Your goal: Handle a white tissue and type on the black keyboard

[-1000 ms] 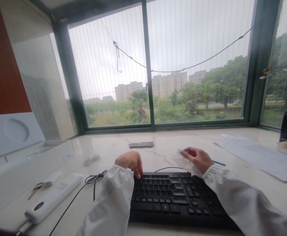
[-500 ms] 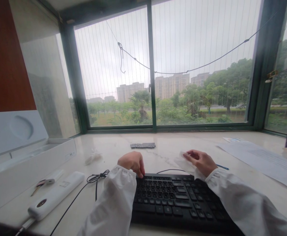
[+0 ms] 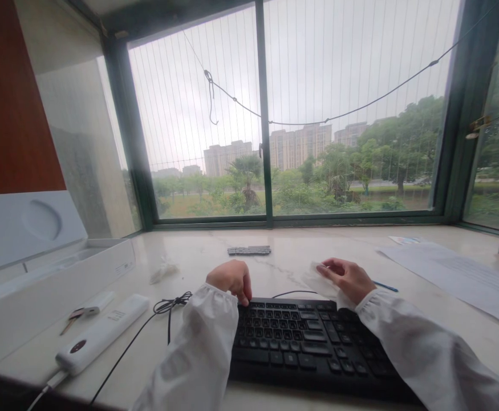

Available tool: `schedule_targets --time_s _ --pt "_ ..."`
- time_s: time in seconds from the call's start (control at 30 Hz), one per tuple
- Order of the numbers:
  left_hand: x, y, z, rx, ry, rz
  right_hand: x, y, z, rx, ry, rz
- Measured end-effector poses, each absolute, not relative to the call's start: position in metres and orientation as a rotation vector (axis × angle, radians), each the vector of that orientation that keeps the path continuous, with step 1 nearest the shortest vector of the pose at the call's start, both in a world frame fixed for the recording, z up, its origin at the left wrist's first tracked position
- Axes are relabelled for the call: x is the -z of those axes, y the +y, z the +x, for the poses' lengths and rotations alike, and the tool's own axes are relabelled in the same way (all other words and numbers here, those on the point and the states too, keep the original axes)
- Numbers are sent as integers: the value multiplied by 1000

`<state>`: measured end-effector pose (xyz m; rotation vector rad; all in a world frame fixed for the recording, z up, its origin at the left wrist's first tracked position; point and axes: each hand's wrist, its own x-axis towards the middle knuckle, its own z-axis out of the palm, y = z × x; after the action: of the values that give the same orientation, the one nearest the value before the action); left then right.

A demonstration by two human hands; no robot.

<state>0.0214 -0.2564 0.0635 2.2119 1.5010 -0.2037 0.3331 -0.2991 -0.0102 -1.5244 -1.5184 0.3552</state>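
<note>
Black keyboard point(image 3: 283, 377), near the middle of the near side of the tabletop point(image 3: 202, 248). Left hand point(image 3: 231, 277): fingers bunched and bent down, tips touching the keyboard's far left corner; cannot tell whether anything is pinched. Right hand point(image 3: 349, 278): narrow grip, thumb and fingers pinching a thin whitish sheet point(image 3: 317, 281) just beyond the keyboard's far edge.

Surface: pale, veined, marble-like. Row of small grey pieces point(image 3: 249, 250) beyond the left hand; white power bank point(image 3: 104, 334) and open white box point(image 3: 116, 260) at left; printed paper point(image 3: 454, 279) at right. Room: green-framed window point(image 3: 268, 171) along the far side, trees and buildings outside.

Orientation: keyboard lies flat, keys up, long axis roughly left to right, space-bar side near; right part partly hidden by the right sleeve point(image 3: 429, 337).
</note>
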Motion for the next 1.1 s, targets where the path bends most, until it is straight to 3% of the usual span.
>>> schedule_targets --time_s 1.1 --pt "-68 -257 15 275 1498 2244 5 -303 327 -307 -1569 -1574"
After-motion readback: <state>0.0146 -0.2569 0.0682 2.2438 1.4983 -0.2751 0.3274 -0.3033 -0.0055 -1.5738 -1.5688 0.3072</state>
